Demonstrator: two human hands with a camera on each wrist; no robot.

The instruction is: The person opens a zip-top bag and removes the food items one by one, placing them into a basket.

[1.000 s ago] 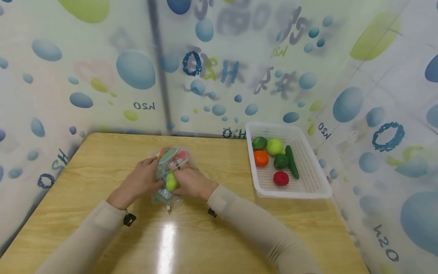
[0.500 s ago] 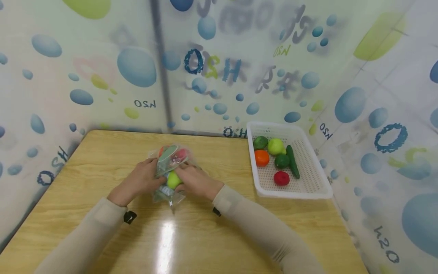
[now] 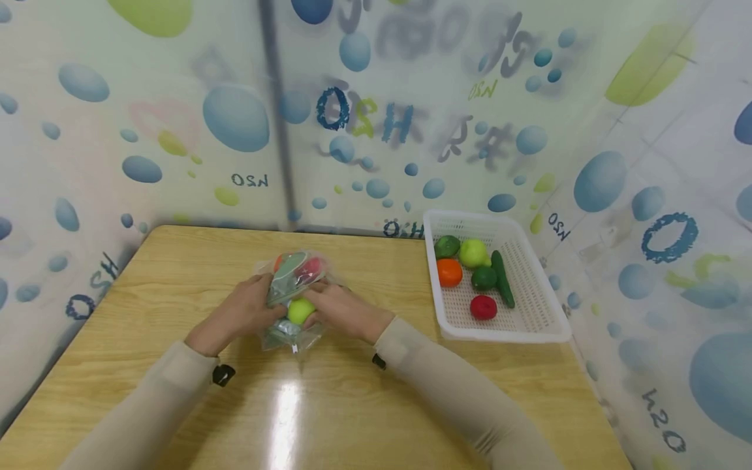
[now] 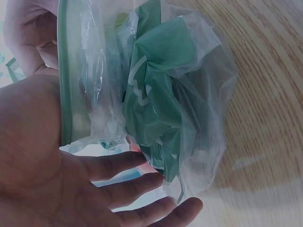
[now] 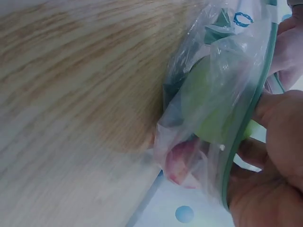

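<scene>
A clear zip bag (image 3: 288,287) with a green zip strip lies on the table, packed with toy-like produce. At its mouth a yellow-green fruit (image 3: 301,311) shows between the hands. Red and orange pieces show through the far end. My left hand (image 3: 243,313) holds the bag's left side, thumb by the opening; in the left wrist view its fingers run along the plastic, which has a dark green printed patch (image 4: 158,101). My right hand (image 3: 346,310) grips the bag's right edge at the green strip (image 5: 251,109), thumb and fingertips close beside the fruit.
A white perforated basket (image 3: 537,320) stands at the back right of the wooden table (image 3: 376,405). It holds a cucumber (image 3: 502,279), an orange item (image 3: 449,272), a red one (image 3: 484,307) and several green ones. Patterned walls enclose the back and sides.
My right hand has shifted slightly right, drawing the bag's right edge with it, and the opening looks wider. More of the yellow-green fruit shows. My left hand has barely moved.
</scene>
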